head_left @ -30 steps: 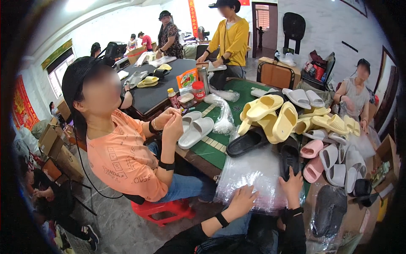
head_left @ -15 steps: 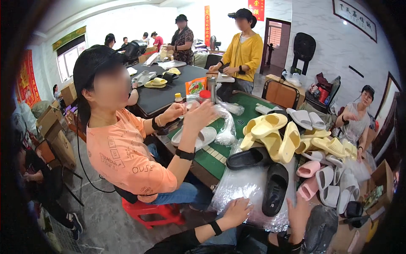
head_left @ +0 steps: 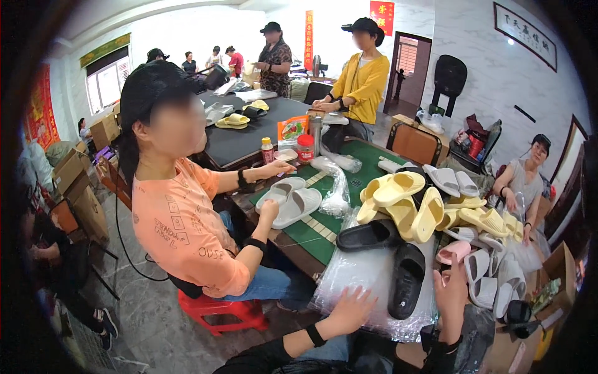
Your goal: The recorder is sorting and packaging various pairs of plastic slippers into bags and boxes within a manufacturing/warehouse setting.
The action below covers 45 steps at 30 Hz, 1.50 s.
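My left hand [head_left: 351, 313] lies with fingers spread on a stack of clear plastic bags [head_left: 349, 274] at the table's near edge. On the same bags are two black slide slippers, one lying sideways [head_left: 369, 235] and one pointing toward me [head_left: 407, 282]. My right hand [head_left: 450, 302] is raised right of the nearer black slipper, its fingers stretched upward and apart, nothing seen in them. Just beyond its fingertips sits a pink slipper [head_left: 454, 250]; the hand covers where a second pink one lay. Whether it touches that one cannot be told.
Yellow slippers [head_left: 402, 187] pile up behind the black ones, grey-white slippers [head_left: 481, 277] to the right. A cardboard box [head_left: 564, 268] stands far right. At left a person in orange [head_left: 187, 218] sits on a red stool [head_left: 221, 311], hands near grey slippers [head_left: 298, 207].
My right hand has moved up and forward to the pink slippers. My left hand's fingers have spread on the bags. The person in orange has lowered both hands toward the grey slippers.
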Available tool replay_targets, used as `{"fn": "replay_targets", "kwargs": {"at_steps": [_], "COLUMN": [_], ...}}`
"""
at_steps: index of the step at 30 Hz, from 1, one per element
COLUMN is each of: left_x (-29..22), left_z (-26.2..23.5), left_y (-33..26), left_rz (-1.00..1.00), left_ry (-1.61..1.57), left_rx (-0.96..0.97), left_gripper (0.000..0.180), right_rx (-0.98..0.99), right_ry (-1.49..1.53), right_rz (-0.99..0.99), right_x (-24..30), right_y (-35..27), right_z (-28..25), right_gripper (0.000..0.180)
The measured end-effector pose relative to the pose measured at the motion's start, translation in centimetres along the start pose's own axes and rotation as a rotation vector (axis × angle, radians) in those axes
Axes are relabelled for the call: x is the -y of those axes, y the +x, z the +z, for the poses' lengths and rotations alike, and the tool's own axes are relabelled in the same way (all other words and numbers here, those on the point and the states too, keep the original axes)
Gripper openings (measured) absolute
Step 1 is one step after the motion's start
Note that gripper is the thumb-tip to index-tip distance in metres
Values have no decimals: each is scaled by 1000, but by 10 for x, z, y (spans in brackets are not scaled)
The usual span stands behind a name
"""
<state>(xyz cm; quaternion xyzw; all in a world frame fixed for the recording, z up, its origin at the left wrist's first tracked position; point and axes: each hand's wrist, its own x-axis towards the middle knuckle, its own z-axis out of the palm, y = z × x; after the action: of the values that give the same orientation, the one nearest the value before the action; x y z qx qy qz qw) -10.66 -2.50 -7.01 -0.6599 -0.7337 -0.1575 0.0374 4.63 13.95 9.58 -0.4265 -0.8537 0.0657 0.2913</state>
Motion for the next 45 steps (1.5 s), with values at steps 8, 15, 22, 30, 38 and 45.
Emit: {"fn": "replay_targets", "kwargs": {"at_steps": [8, 15, 22, 30, 38, 45], "left_x": [68, 97, 64, -14, -40, -28], "left_z": [-115, -111, -83, -18, -14, 15], "left_y": [-19, -70, -45, -17, -11, -21], "left_rz": [-572, -932, -498, 169, 263, 205], "left_ry": [154, 141, 52, -388, -240, -192], "left_rx": [-884, -863, -727, -302, -115, -91], "left_gripper": [74, 83, 69, 61, 54, 56], "right_rx": [-812, -632, -447, -736, -350, -240], "right_ry": [727, 903, 943, 958, 955, 949], "right_rz": [-357, 67, 140, -261, -63, -73], "right_x": [24, 23, 0, 42, 20, 35], "right_y": [-13, -2, 3, -4, 20, 17], "right_z": [-43, -30, -21, -45, -27, -9], "right_gripper": [69, 74, 87, 95, 94, 86]}}
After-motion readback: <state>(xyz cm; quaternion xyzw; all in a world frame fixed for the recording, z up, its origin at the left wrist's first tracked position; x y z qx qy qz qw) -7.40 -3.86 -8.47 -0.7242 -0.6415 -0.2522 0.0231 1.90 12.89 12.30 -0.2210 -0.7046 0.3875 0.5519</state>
